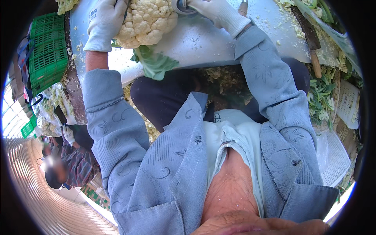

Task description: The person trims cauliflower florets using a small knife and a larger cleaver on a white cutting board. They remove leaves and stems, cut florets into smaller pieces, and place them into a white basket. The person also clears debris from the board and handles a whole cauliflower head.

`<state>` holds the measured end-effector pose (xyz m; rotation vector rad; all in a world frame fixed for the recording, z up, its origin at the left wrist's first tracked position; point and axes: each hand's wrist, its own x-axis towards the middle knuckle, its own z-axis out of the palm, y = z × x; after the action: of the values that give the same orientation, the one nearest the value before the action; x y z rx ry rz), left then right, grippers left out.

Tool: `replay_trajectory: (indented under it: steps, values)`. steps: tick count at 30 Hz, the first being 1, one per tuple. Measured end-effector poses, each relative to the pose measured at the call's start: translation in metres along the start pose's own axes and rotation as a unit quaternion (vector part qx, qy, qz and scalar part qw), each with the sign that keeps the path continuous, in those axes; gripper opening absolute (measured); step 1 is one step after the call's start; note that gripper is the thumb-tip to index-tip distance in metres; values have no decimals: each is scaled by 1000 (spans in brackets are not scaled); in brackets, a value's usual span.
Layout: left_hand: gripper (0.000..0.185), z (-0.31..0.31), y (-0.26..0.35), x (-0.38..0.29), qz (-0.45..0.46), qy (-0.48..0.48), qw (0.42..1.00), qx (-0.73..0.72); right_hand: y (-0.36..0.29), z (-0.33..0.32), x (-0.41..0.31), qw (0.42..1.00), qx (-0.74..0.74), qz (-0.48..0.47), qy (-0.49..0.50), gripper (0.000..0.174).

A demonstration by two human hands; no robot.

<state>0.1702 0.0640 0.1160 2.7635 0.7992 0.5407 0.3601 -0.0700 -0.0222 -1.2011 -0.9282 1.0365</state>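
At the top of the view a cauliflower head rests on the pale work surface. My left hand, in a white knit glove, grips the left side of the cauliflower. A roll of tape touches its right side, and my gloved right hand holds the roll by its rim. A green cauliflower leaf hangs over the near edge of the surface, below the head. Beyond my right wrist, the handle of a tool shows; its other end is out of view.
A cleaver with a wooden handle lies at the right edge amid trimmings. Green plastic crates stand at the left. A co-worker in a plaid shirt sits at lower left with a blade. White baskets are at lower right.
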Motion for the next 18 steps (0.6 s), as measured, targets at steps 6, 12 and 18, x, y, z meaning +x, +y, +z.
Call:
replay_trajectory:
  steps: [6, 12, 18]
  values:
    - [32, -7, 2, 1, -7, -20, 1000, 3, -7, 18, 8, 993, -91, -58, 39, 16]
    - [32, 3, 0, 19, -24, -36, 998, -39, 53, -18, 50, 994, 57, 66, 70, 12]
    - [32, -7, 2, 7, -36, -51, 998, -30, 11, 5, 15, 948, -187, -250, 57, 16]
